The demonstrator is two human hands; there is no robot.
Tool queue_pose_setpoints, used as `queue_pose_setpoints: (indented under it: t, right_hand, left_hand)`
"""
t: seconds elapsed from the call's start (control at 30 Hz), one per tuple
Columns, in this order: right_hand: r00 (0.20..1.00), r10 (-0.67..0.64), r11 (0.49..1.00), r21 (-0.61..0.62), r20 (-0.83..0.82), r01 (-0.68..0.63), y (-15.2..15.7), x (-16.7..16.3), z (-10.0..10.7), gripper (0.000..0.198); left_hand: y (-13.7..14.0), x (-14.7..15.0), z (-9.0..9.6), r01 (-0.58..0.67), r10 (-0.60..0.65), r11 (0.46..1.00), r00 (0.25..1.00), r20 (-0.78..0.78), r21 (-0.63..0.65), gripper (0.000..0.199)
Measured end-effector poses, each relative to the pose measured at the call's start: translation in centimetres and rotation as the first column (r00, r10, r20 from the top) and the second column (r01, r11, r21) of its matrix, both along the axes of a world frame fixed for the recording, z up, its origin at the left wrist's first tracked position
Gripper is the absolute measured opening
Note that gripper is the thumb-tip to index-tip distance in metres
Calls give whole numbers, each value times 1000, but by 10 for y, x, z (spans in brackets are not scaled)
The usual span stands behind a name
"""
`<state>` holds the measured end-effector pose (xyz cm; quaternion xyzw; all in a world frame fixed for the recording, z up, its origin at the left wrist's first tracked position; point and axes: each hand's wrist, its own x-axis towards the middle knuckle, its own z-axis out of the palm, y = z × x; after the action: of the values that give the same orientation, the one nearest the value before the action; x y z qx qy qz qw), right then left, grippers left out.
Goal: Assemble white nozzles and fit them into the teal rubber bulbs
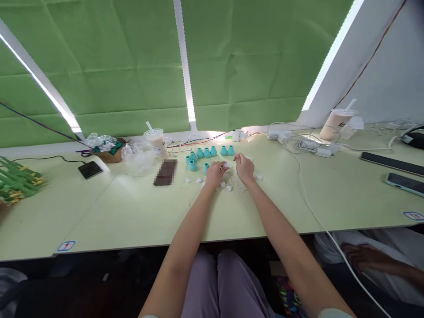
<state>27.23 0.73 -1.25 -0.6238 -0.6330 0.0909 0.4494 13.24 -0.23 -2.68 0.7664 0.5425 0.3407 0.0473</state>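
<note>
Pale table (149, 212); small white piece (226, 165), pinched.

The table (132, 216) bears turquoise pots (207, 153), white pieces (229, 188) and cups (157, 142).

Right hand (244, 168): fingertips apparently hidden | brown object (165, 172): pixelated | green plant (20, 180): cropped left

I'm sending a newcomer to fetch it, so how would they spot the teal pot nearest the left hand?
On the pale table below the green blinds, find the group of small teal pots. The wanted pot is just left of the person's left hand, nearer the viewer than the back row. Of all of them, it stands closest to that hand.
</note>
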Motion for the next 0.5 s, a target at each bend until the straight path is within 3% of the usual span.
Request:
queue_pose_setpoints:
  t: [0.17,0.33,0.5]
  right_hand:
    - [975,166,984,-47,-149,-174,-7,9,0,43]
    - [882,398,911,-5,-254,-412,2,11,-3,40]
    - [875,431,893,-37,-221,-449,3,9,-6,41]
  left_hand:
    - [0,2,1,21,-21,1000,998,-59,-3,24]
    - [-1,4,1,29,-28,1000,997,-77,8,23]
    - [-2,6,4,32,-32,999,997,-76,1,22]
